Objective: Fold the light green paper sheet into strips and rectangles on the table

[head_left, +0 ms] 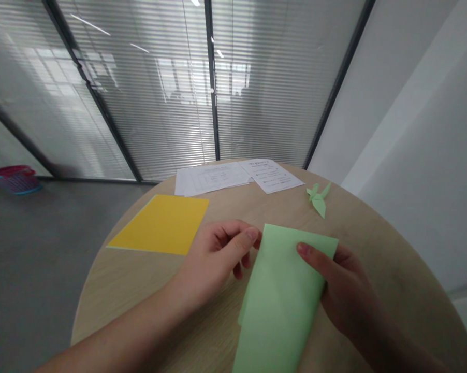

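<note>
**Pinching green paper (283,280) near far-right corner, right hand (346,290)**

Holding left hand (221,248) loosely curled beside far-left corner; cannot tell if gripping. Lies between the two, running lengthwise near to far, closer to right hand. Noted yellow paper (161,225) to left.

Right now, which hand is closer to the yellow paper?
Left. The left hand is just right of the yellow paper, by its near right corner; the right hand is farther right, holding the folded green paper.
</note>
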